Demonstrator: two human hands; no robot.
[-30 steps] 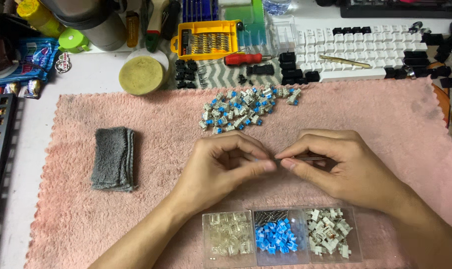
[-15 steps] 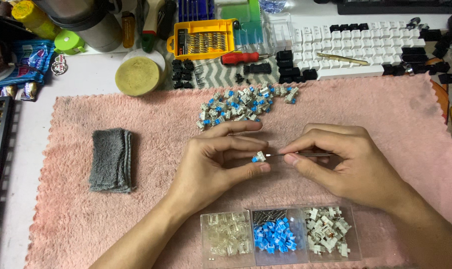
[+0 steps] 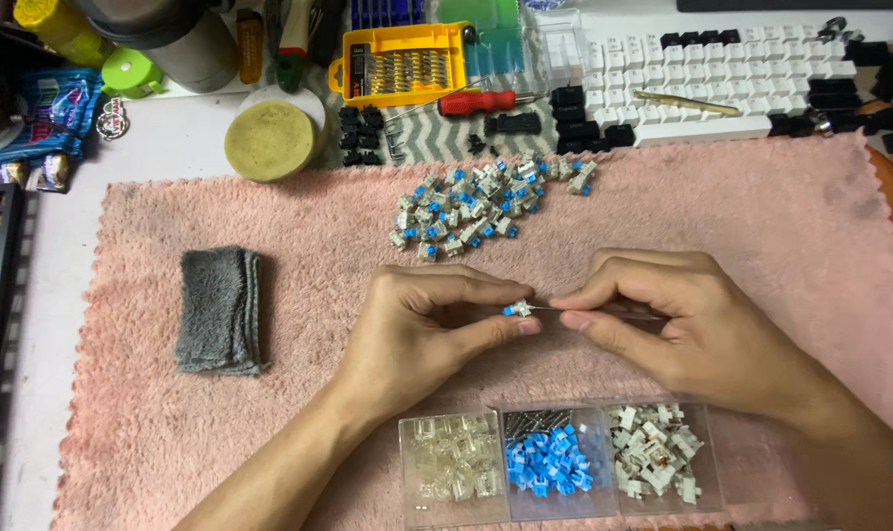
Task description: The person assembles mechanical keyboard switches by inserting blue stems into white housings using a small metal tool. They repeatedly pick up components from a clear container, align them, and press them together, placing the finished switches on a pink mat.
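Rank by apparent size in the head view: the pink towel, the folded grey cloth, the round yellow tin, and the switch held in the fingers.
1. pink towel
2. folded grey cloth
3. round yellow tin, clearly smaller than the cloth, though it lies farther from the camera
4. switch, pinched in the left hand, by far the smallest

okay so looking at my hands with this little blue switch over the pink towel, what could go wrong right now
1. The small blue-stemmed switch sits only between the left hand fingertips, while the right hand pokes a thin tool into it; a slip could jab a finger.
2. If it pops loose, tiny parts could sink into the fluffy pink towel.
3. The open tray lies just below your wrists; a nudge might mix the sorted parts.
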